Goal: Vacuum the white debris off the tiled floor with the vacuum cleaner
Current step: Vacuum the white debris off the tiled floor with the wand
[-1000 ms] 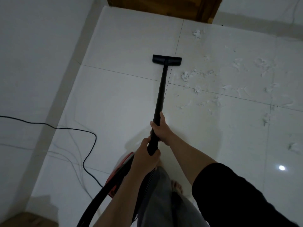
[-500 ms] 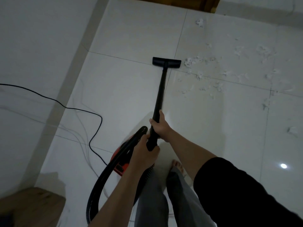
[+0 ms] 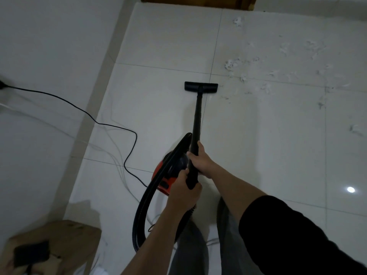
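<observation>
A person works a vacuum wand [image 3: 197, 120] across a white tiled floor [image 3: 158, 116], both hands clamped on it: the right hand [image 3: 199, 160] wraps the shaft higher up, the left hand [image 3: 185, 192] curls round the grip end just below, where the black hose [image 3: 151, 195] loops off. The flat black nozzle [image 3: 201, 87] sits on the floor at the wand's far end, beside a tile joint. The white debris [image 3: 278, 62] lies to the right of the nozzle and beyond it, the nearest clump [image 3: 231, 64] just past the nozzle's right corner, the rest scattered well out along the tiles. The floor to the left of the nozzle and back toward the person shows no scraps. The red canister [image 3: 164, 175] stands behind the hands, its cord [image 3: 83, 110] trailing off left of the nozzle toward the wall. A cardboard box [image 3: 53, 245] sits far back and left. Judging by the spread, the job looks at an early stage: most of the litter remains, and the nozzle must work rightward to reach it.
</observation>
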Demonstrator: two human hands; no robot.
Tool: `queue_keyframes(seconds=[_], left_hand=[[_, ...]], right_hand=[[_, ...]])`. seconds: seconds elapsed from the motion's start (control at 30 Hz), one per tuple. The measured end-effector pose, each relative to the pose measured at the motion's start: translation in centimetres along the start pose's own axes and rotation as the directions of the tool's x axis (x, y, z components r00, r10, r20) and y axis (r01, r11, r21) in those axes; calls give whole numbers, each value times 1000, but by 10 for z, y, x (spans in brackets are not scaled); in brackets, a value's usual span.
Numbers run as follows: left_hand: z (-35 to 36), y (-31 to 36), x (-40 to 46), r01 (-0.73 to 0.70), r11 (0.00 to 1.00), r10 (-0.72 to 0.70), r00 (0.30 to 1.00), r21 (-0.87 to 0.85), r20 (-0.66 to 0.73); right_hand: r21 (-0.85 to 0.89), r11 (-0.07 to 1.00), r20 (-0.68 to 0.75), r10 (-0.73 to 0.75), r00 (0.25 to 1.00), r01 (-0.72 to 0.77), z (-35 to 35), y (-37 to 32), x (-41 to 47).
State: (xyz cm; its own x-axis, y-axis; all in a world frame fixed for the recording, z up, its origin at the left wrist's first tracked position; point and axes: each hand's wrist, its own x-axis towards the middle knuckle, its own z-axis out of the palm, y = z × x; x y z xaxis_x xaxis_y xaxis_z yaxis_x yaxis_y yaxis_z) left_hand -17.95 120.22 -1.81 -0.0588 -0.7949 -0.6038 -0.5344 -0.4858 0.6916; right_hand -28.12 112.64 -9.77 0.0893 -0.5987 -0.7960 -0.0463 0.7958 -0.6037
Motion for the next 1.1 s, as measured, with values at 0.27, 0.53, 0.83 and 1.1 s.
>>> queue_keyframes(seconds=[0.27, 0.53, 0.83, 1.1], left_hand=[[7, -35, -61, 9, 1000, -9, 1000, -17, 21], [44, -44, -112, 110, 987, -103, 993, -121, 58], [80, -38, -180, 64, 995, -64, 998, -77, -1], [103, -26, -202, 24, 1000, -24, 999, -13, 26]], right_hand=[[-30, 999, -32, 18, 999, -19, 27, 55, -40], [-27, 1000, -9, 10, 1000, -10, 8, 101, -74], [23, 1000, 5, 1, 1000, -1, -10, 139, -132], [62, 998, -23, -11, 1000, 12, -35, 154, -158]])
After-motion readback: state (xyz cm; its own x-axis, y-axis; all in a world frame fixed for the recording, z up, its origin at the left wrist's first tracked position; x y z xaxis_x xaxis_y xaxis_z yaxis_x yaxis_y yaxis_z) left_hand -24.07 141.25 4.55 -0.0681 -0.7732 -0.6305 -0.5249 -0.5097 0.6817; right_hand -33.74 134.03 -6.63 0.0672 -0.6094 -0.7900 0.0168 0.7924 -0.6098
